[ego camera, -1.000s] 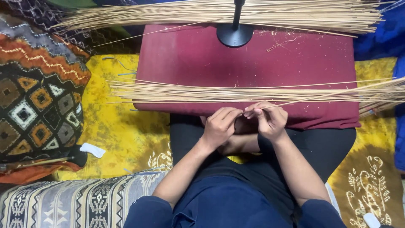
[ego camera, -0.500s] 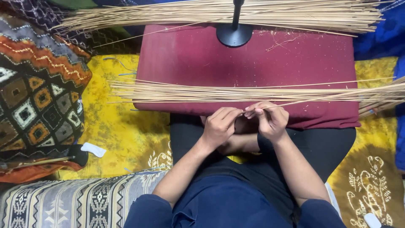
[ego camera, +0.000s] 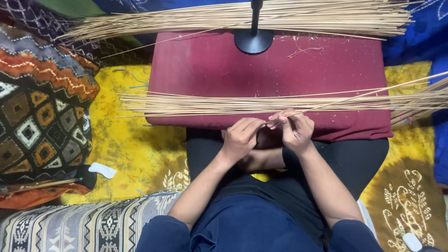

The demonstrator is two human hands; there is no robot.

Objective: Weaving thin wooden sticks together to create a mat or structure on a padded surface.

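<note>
My left hand [ego camera: 242,137] and my right hand [ego camera: 294,130] meet at the near edge of a maroon cushion [ego camera: 280,70], fingertips pinched together on the end of one thin pale stick [ego camera: 354,96]. That stick slants up to the right, over a flat row of similar sticks [ego camera: 224,103] lying across the cushion. A thicker bundle of the same sticks [ego camera: 233,18] lies along the cushion's far edge. My crossed legs in dark trousers sit just under the hands.
A black round stand base with a pole [ego camera: 253,41] stands at the cushion's far middle. A yellow patterned cloth [ego camera: 135,154] covers the floor. Patterned pillows [ego camera: 42,107] lie at the left, a striped one [ego camera: 84,224] at the near left. A small white object [ego camera: 102,170] lies beside them.
Both hands stay together at the stick's end with only slight finger movement. The single stick's far end now angles up more clearly to the right.
</note>
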